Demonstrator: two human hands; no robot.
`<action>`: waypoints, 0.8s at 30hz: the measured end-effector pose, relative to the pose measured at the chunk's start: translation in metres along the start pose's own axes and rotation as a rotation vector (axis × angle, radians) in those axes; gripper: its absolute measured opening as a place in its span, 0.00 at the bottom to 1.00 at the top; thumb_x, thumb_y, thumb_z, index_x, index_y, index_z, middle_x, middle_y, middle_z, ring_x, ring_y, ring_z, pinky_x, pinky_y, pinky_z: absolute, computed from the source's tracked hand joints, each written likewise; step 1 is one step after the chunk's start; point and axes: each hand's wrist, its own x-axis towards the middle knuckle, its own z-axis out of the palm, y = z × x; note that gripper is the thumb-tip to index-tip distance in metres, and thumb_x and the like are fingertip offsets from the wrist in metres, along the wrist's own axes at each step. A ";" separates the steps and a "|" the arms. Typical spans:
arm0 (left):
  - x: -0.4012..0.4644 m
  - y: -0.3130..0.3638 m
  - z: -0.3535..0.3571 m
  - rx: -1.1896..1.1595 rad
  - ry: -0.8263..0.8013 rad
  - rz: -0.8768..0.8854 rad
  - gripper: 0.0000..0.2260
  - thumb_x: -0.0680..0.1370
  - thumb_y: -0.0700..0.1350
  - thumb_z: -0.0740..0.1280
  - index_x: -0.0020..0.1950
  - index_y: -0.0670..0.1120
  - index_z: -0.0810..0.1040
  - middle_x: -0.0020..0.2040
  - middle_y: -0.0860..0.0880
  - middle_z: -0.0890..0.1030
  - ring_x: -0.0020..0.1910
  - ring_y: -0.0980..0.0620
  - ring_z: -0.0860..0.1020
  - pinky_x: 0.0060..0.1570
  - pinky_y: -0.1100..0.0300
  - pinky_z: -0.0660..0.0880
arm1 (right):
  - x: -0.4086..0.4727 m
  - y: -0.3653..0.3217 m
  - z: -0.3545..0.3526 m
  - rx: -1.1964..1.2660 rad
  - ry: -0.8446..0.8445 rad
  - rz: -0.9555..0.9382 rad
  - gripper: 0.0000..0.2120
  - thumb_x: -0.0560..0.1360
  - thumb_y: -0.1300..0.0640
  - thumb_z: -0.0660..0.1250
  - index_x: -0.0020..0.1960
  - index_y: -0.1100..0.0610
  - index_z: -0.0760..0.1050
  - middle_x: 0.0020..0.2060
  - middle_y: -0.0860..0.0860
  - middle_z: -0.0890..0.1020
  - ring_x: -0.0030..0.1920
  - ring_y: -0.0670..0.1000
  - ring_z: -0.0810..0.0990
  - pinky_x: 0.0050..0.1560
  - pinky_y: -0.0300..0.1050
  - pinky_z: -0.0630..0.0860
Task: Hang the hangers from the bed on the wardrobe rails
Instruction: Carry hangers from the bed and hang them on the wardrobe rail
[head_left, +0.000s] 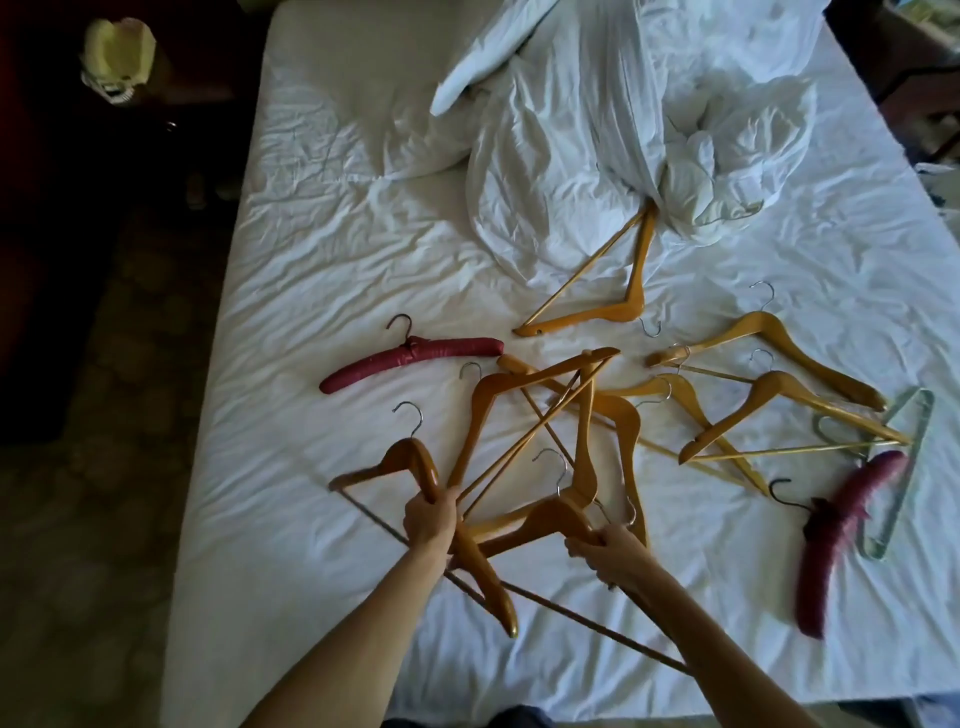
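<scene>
Several wooden hangers lie on the white bed (291, 597). My left hand (430, 517) is shut on a bunch of wooden hangers (410, 460) near the bed's front. My right hand (610, 553) grips the shoulder of another wooden hanger (540, 517) beside it. A tangle of wooden hangers (597, 410) sits just beyond my hands. More wooden hangers (769, 384) lie to the right. One wooden hanger (623, 306) pokes out from under the duvet. A red padded hanger (415, 358) lies at left, a second red padded hanger (841, 525) at right, over a pale metal hanger (904, 467).
A crumpled white duvet (597, 130) fills the far middle and right of the bed. Dark floor runs along the bed's left side, with a pale lamp-like object (119, 57) at far left. Dark furniture (914, 67) stands at the far right.
</scene>
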 end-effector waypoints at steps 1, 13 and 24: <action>-0.014 -0.001 -0.010 -0.007 0.009 0.041 0.13 0.79 0.48 0.69 0.47 0.37 0.83 0.40 0.44 0.84 0.41 0.47 0.83 0.39 0.59 0.78 | -0.014 -0.006 0.004 0.011 -0.026 -0.020 0.14 0.77 0.47 0.71 0.45 0.59 0.81 0.30 0.49 0.75 0.26 0.43 0.73 0.30 0.37 0.73; -0.166 -0.044 -0.163 -0.180 0.033 0.330 0.17 0.80 0.49 0.69 0.33 0.42 0.79 0.29 0.50 0.79 0.30 0.55 0.75 0.39 0.60 0.72 | -0.192 -0.123 0.069 0.067 -0.222 -0.533 0.13 0.74 0.50 0.71 0.55 0.55 0.79 0.41 0.55 0.81 0.38 0.46 0.78 0.42 0.40 0.77; -0.279 -0.182 -0.318 -0.568 0.279 0.410 0.13 0.79 0.51 0.71 0.38 0.45 0.82 0.35 0.44 0.83 0.40 0.42 0.82 0.52 0.47 0.79 | -0.318 -0.201 0.235 -0.100 -0.184 -0.966 0.04 0.77 0.58 0.70 0.53 0.54 0.80 0.31 0.35 0.79 0.30 0.39 0.75 0.35 0.34 0.72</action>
